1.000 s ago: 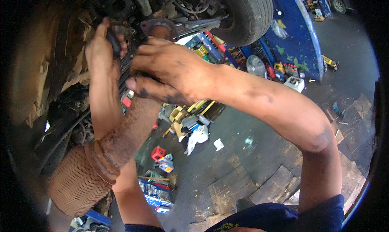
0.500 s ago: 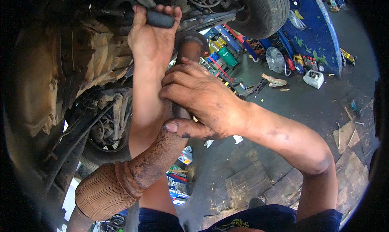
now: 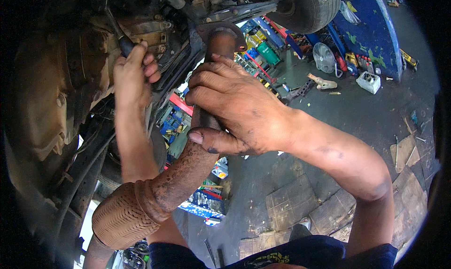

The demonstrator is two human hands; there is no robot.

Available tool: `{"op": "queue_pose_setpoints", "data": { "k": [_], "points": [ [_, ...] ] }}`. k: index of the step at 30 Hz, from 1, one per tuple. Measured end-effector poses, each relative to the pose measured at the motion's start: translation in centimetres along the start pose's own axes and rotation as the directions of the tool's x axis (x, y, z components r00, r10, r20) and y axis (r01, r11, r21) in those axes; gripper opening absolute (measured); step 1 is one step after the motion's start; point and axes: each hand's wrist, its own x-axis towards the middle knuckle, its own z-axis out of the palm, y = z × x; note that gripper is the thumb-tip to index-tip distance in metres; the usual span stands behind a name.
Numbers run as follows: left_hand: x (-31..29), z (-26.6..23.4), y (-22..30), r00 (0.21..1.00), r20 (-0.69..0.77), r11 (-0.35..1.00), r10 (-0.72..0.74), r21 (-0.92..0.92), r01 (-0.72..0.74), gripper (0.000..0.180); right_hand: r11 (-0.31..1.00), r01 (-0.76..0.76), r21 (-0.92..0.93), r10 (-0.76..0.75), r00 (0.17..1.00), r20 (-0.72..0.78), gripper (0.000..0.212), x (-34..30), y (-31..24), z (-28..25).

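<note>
A rusty exhaust pipe (image 3: 181,175) slants up through the middle, with a ribbed flex section (image 3: 124,217) at its lower left. At its upper end is a flange (image 3: 206,30) with a bolt hole showing on the right. My right hand (image 3: 239,102) is closed round the pipe below the flange, thumb on the near side, fingers over the top. Up and to the left, my left hand (image 3: 134,74) grips a black-handled tool (image 3: 126,44) with a slim metal shaft pointing up and left. The shaft's tip is in shadow beside the underbody casing (image 3: 77,76).
A tyre (image 3: 312,11) hangs overhead at the upper right, near a blue lift post (image 3: 376,34). On the floor stand a fan (image 3: 325,60), a white container (image 3: 369,82) and a green container (image 3: 268,54). Cardboard (image 3: 291,198) lies below on the floor.
My left hand has moved down and left, away from the flange, and the tool has swung from nearly level to steeply upward. My right hand stays on the pipe.
</note>
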Motion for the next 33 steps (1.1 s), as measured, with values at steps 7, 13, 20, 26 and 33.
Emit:
{"op": "queue_pose_setpoints", "data": {
  "k": [7, 13, 20, 26, 33],
  "points": [
    [0.7, 1.5, -0.9, 1.000, 0.025, 0.977, 0.012, -0.211, -0.006, 0.016, 1.000, -0.022, -0.010, 0.022, 0.999, -0.029, 0.053, 0.0, 0.0, 0.7],
    [3.2, 9.0, 1.8, 0.968, 0.243, 0.563, 0.055, -0.809, 0.171, 0.022, 0.999, -0.041, -0.012, 0.041, 0.999, 0.015, 0.054, -1.0, -0.5, 0.1],
    [2.4, 8.3, 0.2, 0.989, 0.081, 0.813, 0.127, -0.580, -0.056, 0.023, 0.999, -0.049, -0.001, 0.049, 0.999, 0.004, 0.053, -1.1, -0.8, 0.4],
    [0.0, 1.4, 0.0, 0.999, -0.029, 0.998, -0.031, -0.056, 0.029, 0.020, 0.999, -0.037, -0.022, 0.037, 0.999, -0.006, 0.052, -0.8, -0.6, 0.4],
    [0.0, -0.4, -0.1, 0.999, -0.034, 0.999, -0.004, -0.042, 0.002, 0.016, 0.999, -0.036, -0.031, 0.035, 0.999, -0.042, 0.051, -0.8, -0.7, 0.7]
  ]
}}
